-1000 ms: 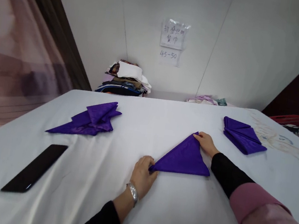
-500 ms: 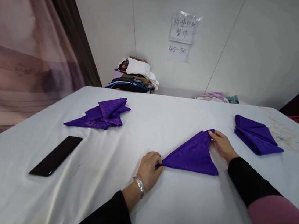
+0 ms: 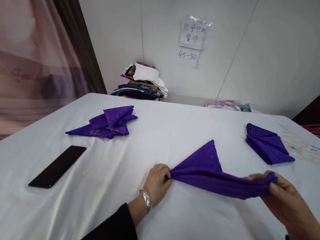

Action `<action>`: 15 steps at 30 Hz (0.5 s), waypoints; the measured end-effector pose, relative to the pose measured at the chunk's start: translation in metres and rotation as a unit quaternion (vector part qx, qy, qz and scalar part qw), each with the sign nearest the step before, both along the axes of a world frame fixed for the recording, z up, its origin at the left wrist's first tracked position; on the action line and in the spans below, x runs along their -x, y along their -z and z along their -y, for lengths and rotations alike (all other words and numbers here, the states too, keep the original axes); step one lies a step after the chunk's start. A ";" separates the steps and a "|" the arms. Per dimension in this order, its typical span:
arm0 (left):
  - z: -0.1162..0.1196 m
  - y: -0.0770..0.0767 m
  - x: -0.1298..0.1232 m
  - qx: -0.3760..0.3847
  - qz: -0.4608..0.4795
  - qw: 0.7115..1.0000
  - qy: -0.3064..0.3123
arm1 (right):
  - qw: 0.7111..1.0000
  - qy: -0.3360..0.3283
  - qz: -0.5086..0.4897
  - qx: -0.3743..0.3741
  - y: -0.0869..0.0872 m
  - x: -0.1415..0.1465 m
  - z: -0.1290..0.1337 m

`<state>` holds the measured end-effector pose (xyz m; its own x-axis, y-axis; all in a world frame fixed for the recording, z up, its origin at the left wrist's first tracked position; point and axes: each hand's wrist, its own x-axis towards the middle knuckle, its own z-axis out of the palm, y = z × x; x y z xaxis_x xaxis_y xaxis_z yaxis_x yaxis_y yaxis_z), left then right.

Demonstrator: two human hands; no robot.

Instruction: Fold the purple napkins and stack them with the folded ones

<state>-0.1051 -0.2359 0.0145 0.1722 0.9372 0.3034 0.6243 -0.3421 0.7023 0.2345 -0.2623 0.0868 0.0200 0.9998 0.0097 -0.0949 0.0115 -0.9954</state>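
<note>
A purple napkin [image 3: 201, 163] is stretched between my two hands over the white tablecloth. My left hand [image 3: 157, 183], a silver bracelet at its wrist, pinches the napkin's narrow left point against the table. My right hand [image 3: 286, 197] grips another corner, fingers behind it and thumb in front, and draws that layer out to the right. Part of the napkin still lies flat as a triangle pointing toward the far edge. The layer in my right hand makes a long gathered strip in front of that triangle.
At the left lies a pleated purple napkin [image 3: 108, 122], with a black phone [image 3: 57, 166] nearer me. Another folded purple napkin [image 3: 269, 145] rests at the right. Behind the table [image 3: 178, 118] are a clothes stack [image 3: 141, 81] and a wall sign [image 3: 192, 35]. A curtain [image 3: 31, 58] hangs at left.
My right hand has moved right and toward me, pulling one corner of the napkin out from the triangle. My left hand keeps its pinch in nearly the same place.
</note>
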 end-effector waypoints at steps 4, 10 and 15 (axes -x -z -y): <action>0.008 -0.003 0.001 -0.019 -0.012 1.000 0.022 | 0.998 -0.050 0.044 -0.002 0.004 -0.005 0.032; 0.018 -0.002 0.004 -0.059 -0.069 0.996 0.020 | 0.983 -0.133 0.124 0.020 0.006 -0.007 0.055; 0.023 0.004 0.009 -0.047 -0.095 0.994 -0.012 | 0.979 -0.143 0.143 0.011 0.009 -0.009 0.063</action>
